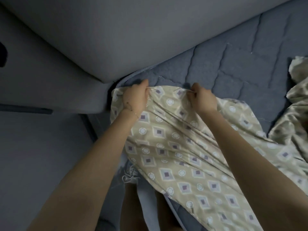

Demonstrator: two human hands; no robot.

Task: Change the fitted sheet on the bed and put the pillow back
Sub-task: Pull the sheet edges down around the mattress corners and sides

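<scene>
A grey padded headboard (116, 30) fills the upper part of the view. Below it lies the blue quilted mattress (241, 67) of the bed, mostly bare. The beige fitted sheet (175, 147) with a pattern of squares and circles lies across the mattress, wrinkled, and its edge is at the corner next to the headboard. The left hand (135, 97) grips this edge with curled fingers near the corner. The right hand (202, 98) pinches the same edge a little further along. A thin bracelet (133, 112) is on the left wrist.
</scene>
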